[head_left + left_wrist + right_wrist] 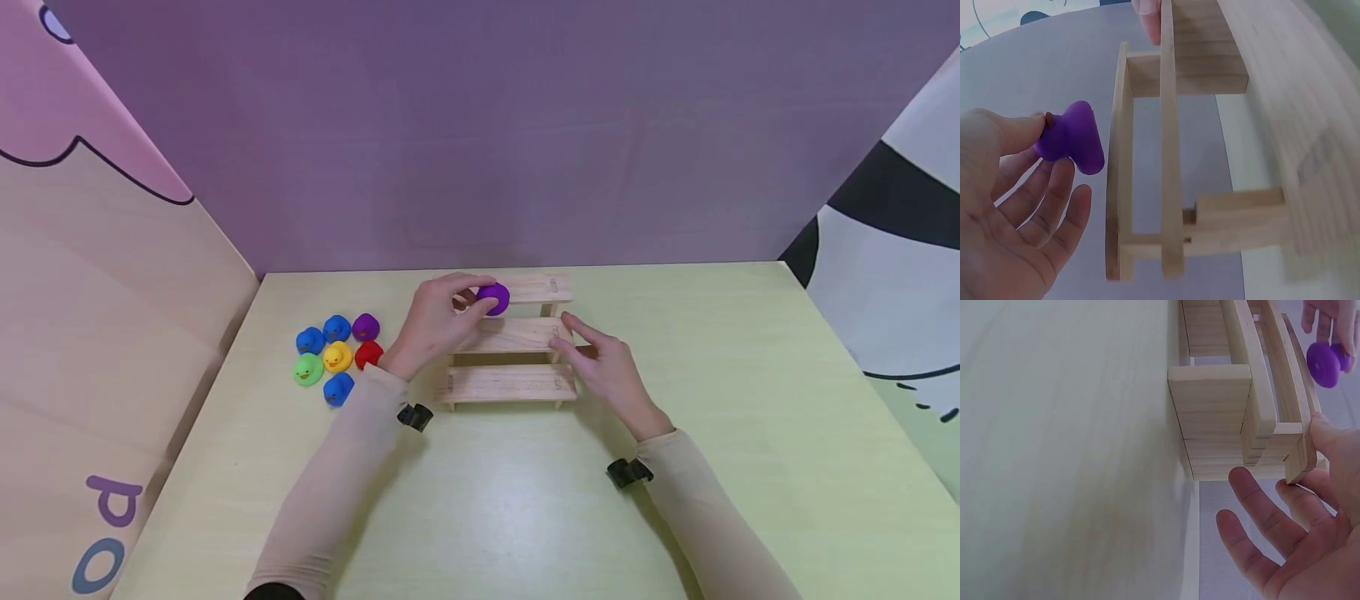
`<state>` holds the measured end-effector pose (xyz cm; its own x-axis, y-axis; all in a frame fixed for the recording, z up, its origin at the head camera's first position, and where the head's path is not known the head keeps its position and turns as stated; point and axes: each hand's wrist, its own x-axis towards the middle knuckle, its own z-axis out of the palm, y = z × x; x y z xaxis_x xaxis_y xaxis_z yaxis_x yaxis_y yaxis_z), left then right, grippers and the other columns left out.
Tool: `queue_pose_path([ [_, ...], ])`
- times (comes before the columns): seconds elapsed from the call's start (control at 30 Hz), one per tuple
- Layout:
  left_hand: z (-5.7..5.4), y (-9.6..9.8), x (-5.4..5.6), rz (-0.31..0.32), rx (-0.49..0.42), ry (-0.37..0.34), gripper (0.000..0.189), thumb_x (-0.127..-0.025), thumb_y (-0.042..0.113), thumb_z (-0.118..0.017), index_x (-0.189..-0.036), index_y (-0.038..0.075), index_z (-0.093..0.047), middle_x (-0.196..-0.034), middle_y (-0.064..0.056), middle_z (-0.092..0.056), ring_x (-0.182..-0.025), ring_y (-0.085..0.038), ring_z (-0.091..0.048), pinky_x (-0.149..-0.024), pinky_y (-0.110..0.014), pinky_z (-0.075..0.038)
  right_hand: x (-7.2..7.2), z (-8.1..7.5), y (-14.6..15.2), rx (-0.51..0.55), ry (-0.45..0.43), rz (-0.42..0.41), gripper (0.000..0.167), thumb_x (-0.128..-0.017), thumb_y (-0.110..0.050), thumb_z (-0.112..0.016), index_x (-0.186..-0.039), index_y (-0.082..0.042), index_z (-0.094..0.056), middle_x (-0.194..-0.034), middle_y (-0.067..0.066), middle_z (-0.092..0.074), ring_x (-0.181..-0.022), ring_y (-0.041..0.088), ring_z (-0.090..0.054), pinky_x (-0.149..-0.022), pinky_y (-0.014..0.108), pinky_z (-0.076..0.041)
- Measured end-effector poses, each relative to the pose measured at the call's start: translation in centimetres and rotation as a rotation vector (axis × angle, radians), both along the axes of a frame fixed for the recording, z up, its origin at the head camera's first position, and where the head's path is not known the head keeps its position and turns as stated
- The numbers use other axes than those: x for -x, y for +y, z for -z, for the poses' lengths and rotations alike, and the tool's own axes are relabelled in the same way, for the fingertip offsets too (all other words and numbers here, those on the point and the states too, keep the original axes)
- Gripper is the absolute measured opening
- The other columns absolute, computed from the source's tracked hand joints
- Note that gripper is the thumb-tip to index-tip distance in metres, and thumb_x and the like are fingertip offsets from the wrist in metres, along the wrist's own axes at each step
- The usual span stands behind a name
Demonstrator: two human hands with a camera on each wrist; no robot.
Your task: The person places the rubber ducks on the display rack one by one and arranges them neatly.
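Note:
My left hand pinches a purple rubber duck between thumb and fingers. It is held over the upper part of a three-tier wooden stand, apart from the boards in the left wrist view. The duck hangs tilted beside the stand there, with the other fingers spread loosely. At the stand's right end, my right hand grips the edge of the middle tier. In the right wrist view the thumb lies on one side of a board and fingertips on the other.
Left of the stand lies a group of rubber ducks: blue ones, a purple one, a yellow one, a green one and a red one partly behind my left wrist. A purple wall rises behind the table.

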<state>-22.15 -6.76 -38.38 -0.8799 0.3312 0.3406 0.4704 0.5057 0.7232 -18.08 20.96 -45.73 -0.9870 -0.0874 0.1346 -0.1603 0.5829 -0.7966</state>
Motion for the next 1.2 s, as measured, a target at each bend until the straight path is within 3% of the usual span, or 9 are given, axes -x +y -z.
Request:
queue_pose_path([
  [0.17,-0.2,1.3,0.5,-0.010,0.002,-0.016,0.031,-0.100,0.023,-0.077,-0.129,0.015,-0.078,-0.110,-0.006,-0.079,-0.093,-0.020,-0.074,-0.082,-0.032,-0.062,0.0,0.0,0.0,-0.006,0.000,-0.004,0.063,-0.106,-0.043,-0.067,-0.157,-0.010,-0.052,-0.159,0.017,-0.054,-0.110,0.038,-0.077,-0.069,0.019,-0.056],
  [0.37,-0.8,3.0,0.8,-0.016,0.019,-0.049,0.032,-0.101,0.024,-0.076,-0.131,0.015,-0.077,-0.123,-0.006,-0.077,-0.102,-0.021,-0.074,-0.086,-0.030,-0.061,0.1,0.0,-0.1,0.004,0.004,-0.005,0.064,-0.105,-0.044,-0.067,-0.158,-0.011,-0.052,-0.159,0.016,-0.055,-0.111,0.037,-0.077,-0.074,0.016,-0.056],
  [0.5,-1.2,3.8,0.9,-0.007,0.037,-0.050,0.033,-0.101,0.022,-0.075,-0.133,0.013,-0.076,-0.131,-0.006,-0.075,-0.105,-0.021,-0.074,-0.089,-0.030,-0.061,0.2,-0.1,-0.2,0.003,0.025,-0.012,0.062,-0.105,-0.041,-0.068,-0.157,-0.010,-0.053,-0.159,0.015,-0.055,-0.111,0.037,-0.077,-0.078,0.023,-0.060],
  [0.67,-1.4,4.4,1.3,-0.018,0.063,-0.076,0.034,-0.103,0.023,-0.072,-0.136,0.014,-0.074,-0.133,-0.007,-0.075,-0.104,-0.020,-0.073,-0.082,-0.029,-0.060,0.2,-0.1,-0.3,-0.009,0.029,-0.018,0.061,-0.106,-0.040,-0.067,-0.157,-0.010,-0.053,-0.159,0.015,-0.054,-0.112,0.037,-0.077,-0.085,0.034,-0.064],
  [0.8,-1.3,4.8,2.0,-0.026,0.069,-0.076,0.035,-0.104,0.024,-0.071,-0.137,0.014,-0.073,-0.133,-0.008,-0.075,-0.103,-0.019,-0.072,-0.081,-0.027,-0.059,0.2,-0.1,-0.3,-0.007,0.019,-0.017,0.062,-0.106,-0.041,-0.067,-0.157,-0.010,-0.052,-0.160,0.014,-0.053,-0.113,0.037,-0.077,-0.081,0.023,-0.061],
  [0.93,-1.1,5.3,2.4,-0.015,0.068,-0.061,0.034,-0.104,0.024,-0.071,-0.137,0.013,-0.074,-0.133,-0.009,-0.075,-0.106,-0.020,-0.073,-0.087,-0.028,-0.061,0.2,0.1,-0.1,-0.009,0.012,-0.011,0.064,-0.105,-0.044,-0.067,-0.158,-0.011,-0.052,-0.161,0.013,-0.053,-0.114,0.037,-0.077,-0.077,0.015,-0.056],
  [1.2,-1.1,6.2,2.9,0.010,0.054,-0.073,0.035,-0.105,0.025,-0.070,-0.138,0.013,-0.073,-0.127,-0.010,-0.078,-0.109,-0.023,-0.075,-0.090,-0.031,-0.062,0.1,0.2,0.0,0.010,0.019,-0.009,0.061,-0.105,-0.039,-0.068,-0.157,-0.010,-0.053,-0.158,0.015,-0.055,-0.111,0.039,-0.077,-0.068,0.017,-0.055],
])
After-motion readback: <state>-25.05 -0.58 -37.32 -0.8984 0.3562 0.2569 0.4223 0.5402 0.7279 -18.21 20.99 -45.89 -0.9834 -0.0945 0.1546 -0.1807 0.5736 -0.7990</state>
